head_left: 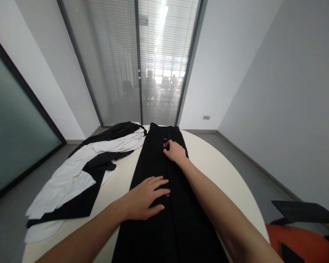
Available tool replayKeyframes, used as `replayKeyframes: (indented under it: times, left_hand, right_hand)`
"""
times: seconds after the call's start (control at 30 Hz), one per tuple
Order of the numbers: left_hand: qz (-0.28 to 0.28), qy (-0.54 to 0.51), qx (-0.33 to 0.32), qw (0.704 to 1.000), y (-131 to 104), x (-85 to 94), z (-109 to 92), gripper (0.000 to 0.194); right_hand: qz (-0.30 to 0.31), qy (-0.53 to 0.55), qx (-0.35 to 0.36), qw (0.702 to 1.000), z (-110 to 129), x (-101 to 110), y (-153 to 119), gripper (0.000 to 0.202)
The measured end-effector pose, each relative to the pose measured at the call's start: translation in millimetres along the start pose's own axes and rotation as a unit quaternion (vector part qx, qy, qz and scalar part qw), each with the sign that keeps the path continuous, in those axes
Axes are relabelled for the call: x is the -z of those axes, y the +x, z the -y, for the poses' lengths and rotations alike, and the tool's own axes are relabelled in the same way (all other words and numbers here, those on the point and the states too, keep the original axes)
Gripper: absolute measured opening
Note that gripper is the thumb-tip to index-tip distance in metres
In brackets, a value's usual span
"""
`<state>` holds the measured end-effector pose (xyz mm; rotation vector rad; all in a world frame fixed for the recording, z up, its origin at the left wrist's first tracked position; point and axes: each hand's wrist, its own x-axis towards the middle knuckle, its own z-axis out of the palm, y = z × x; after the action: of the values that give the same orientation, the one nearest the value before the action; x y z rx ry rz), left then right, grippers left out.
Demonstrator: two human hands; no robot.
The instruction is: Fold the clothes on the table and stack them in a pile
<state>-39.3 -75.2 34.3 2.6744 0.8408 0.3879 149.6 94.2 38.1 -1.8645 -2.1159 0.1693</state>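
Across the pale round table [222,164], a long black garment [153,157] lay stretched from the far edge towards the person, its near end running out of view; onto it, palm down and fingers spread, pressed the left hand [145,197], gripping nothing, with a small pink mark [168,195] right by its fingertips; farther up, the right hand [177,151] had thumb and forefinger curled beside the pink lettering [165,145], and whether cloth was caught between them could not be told; a tense spot, this, for a tug up there against that flat left palm could have rucked the front along its middle line; uneven pressure, too, could have slid one layer over another and left creases; and just to the left, a loose heap of black and white clothes [74,171] reached the table's edge, where one careless swing of the left forearm could have nudged it floorward.
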Motion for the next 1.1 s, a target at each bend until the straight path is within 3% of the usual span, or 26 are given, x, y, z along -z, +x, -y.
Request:
replayKeyframes:
  times: [0.1, 0.3, 0.4, 0.5, 0.7, 0.87, 1.0, 1.1]
  left_hand:
    - [-0.009, -0.002, -0.034, 0.999, 3.5, 2.1, -7.6, 0.057]
    - [0.003, 0.064, -0.124, 0.990, 12.3, -5.3, -26.4, 0.033]
    - [-0.006, 0.090, -0.139, 0.986, 14.8, -12.3, -33.3, 0.023]
    - [-0.009, 0.093, -0.162, 0.982, 15.1, -14.7, -41.3, 0.014]
    - [0.011, 0.033, -0.181, 0.983, 10.4, -7.2, -57.1, 0.016]
    - [0.043, 0.021, -0.216, 0.975, 7.9, -16.0, -68.7, 0.036]
    - [0.069, 0.012, -0.225, 0.972, 5.1, -20.7, -76.7, 0.017]
    - [0.075, -0.008, -0.207, 0.975, 3.0, -15.4, -78.9, 0.020]
  right_hand:
    - [0.057, -0.025, -0.008, 0.998, 1.1, 1.5, -2.5, 0.045]
    - [0.038, 0.099, 0.037, 0.994, -5.2, -0.1, 1.0, 0.027]
    - [0.082, 0.142, 0.110, 0.980, -17.1, 3.7, -2.4, 0.027]
    - [0.086, 0.164, 0.169, 0.968, -33.7, 11.9, -12.2, 0.029]
    - [0.095, 0.102, 0.219, 0.966, -65.4, 20.3, -48.2, 0.044]
    - [0.092, 0.061, 0.208, 0.972, -74.5, 11.6, -77.3, 0.058]
    - [0.035, 0.055, 0.197, 0.978, -77.4, 13.9, -84.1, 0.047]
    - [-0.025, 0.014, 0.085, 0.996, -81.3, 17.7, -84.3, 0.048]
